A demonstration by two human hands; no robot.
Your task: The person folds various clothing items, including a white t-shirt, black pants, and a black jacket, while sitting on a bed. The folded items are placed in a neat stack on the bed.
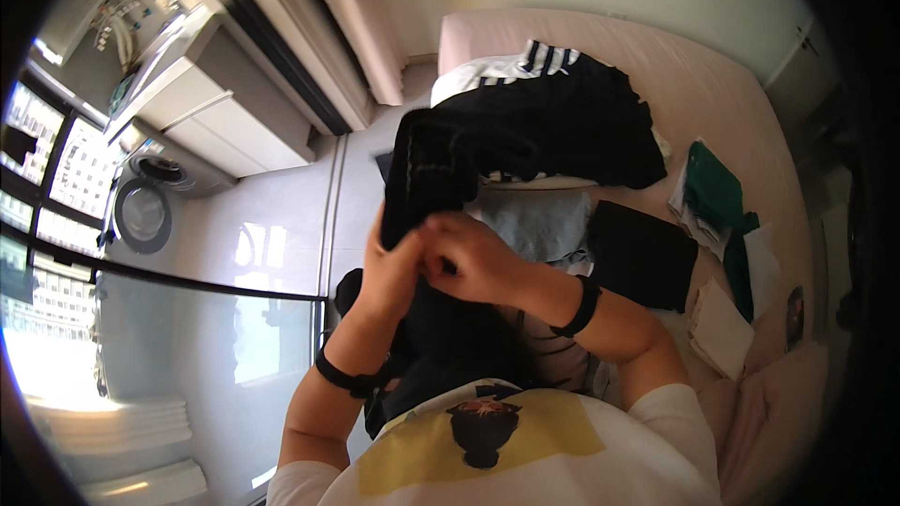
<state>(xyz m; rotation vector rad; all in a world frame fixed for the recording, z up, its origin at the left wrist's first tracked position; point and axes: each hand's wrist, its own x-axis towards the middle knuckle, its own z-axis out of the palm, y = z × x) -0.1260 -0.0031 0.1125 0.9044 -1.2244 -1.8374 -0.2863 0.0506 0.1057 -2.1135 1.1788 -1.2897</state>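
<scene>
My left hand (pixel 395 270) holds a black garment (pixel 436 161) with pale stitching lines, raised in front of my body. My right hand (pixel 474 256) is closed at the garment's near edge, its fingers meeting those of the left hand; the fingertips are partly hidden. Part of the black cloth is blurred and reaches right, towards a pile of unfolded clothes on the bed. In that pile lies a large black garment (pixel 590 126) over a white one with dark stripes (pixel 548 60). Closer to me are a grey folded garment (pixel 538 225) and a black folded garment (pixel 643 253).
The bed (pixel 731 105) has a pink sheet. On its right side lie a green garment (pixel 714 176) and a cream folded cloth (pixel 721 330). Beyond the sliding-door track at left stand a white cabinet (pixel 225 119) and a front-loading washing machine (pixel 143 214). A pink curtain (pixel 358 28) hangs behind.
</scene>
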